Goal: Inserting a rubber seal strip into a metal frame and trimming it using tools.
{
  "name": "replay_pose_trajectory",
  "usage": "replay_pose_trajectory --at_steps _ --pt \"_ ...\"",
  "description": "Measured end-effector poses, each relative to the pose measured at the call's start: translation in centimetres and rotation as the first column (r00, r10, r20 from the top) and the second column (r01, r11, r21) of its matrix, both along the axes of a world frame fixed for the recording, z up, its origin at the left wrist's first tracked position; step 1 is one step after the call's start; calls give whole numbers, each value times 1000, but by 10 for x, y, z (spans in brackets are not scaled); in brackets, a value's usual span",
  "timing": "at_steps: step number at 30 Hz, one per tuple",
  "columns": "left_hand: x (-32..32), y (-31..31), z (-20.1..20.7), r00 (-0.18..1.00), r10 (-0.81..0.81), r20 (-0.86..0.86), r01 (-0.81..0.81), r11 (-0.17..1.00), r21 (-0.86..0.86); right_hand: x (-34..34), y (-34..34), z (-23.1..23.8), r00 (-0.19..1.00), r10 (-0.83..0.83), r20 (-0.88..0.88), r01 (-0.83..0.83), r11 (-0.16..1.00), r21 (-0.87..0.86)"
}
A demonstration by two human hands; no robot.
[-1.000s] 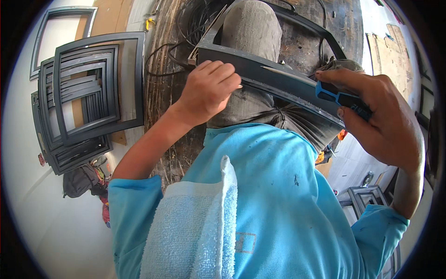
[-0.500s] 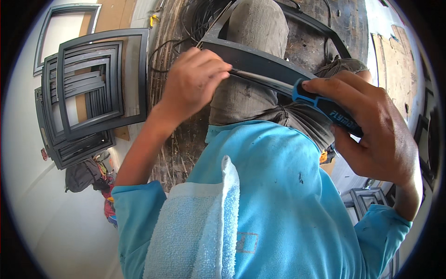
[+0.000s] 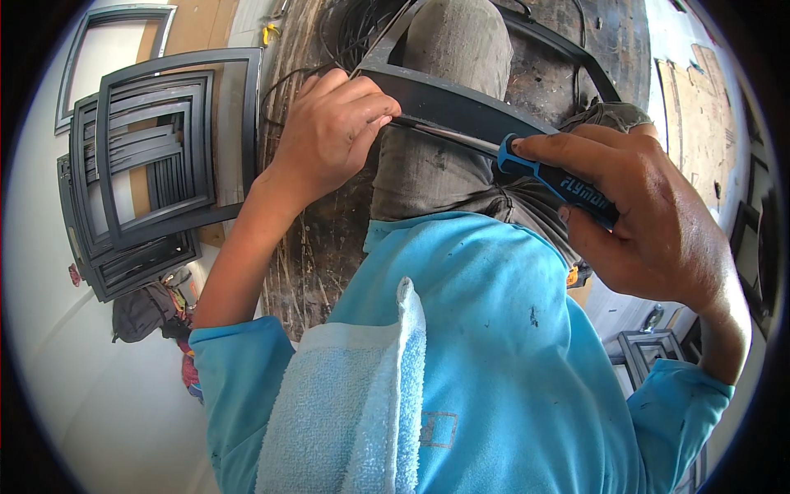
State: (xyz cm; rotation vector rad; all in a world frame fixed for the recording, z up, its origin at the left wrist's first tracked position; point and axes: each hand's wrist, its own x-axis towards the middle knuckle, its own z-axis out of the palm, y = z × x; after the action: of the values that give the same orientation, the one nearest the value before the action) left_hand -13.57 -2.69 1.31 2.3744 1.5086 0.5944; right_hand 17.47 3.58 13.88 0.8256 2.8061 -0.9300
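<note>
My right hand (image 3: 650, 189) is wrapped around the black and blue handle of a screwdriver (image 3: 568, 185). Its long metal shaft points left along the near side of a dark grey frame (image 3: 453, 99), which rests across my legs. At the frame's left corner, my left hand (image 3: 333, 132) has thumb and fingers pinched together close to the screwdriver's tip. Whatever lies between those fingertips is hidden. The tip itself is hard to see against the dark edge of the frame.
On the left, a stack of dark frames (image 3: 177, 140) leans by the white wall. Black cable (image 3: 362, 33) lies coiled beyond my left hand on the worn wooden surface (image 3: 309, 272). A backpack (image 3: 141, 311) sits below the stack. A light blue towel (image 3: 337, 395) hangs over my shirt.
The screwdriver and my right hand have shifted left and slightly down. My left hand has slid a little left and its fingers have turned slightly, still pinched near the corner.
</note>
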Motion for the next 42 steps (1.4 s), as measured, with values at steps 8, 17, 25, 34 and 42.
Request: replay_pose_trajectory --at_steps 8,17,25,34,42 --pt "3 -7 -19 1000 -12 5 11 980 201 -37 -1 21 995 -33 98 17 987 157" --pt "21 -11 -34 996 -8 83 -11 975 221 -33 17 21 997 -23 74 16 995 101" --pt "52 -10 -39 998 -65 -27 70 948 311 24 19 42 987 22 161 -37 995 95" --pt "22 -9 -12 999 14 50 -23 983 183 7 20 22 996 84 38 -86 995 58" --pt "-10 2 -6 995 -41 88 37 998 48 -7 18 -9 989 70 -127 -61 995 73"
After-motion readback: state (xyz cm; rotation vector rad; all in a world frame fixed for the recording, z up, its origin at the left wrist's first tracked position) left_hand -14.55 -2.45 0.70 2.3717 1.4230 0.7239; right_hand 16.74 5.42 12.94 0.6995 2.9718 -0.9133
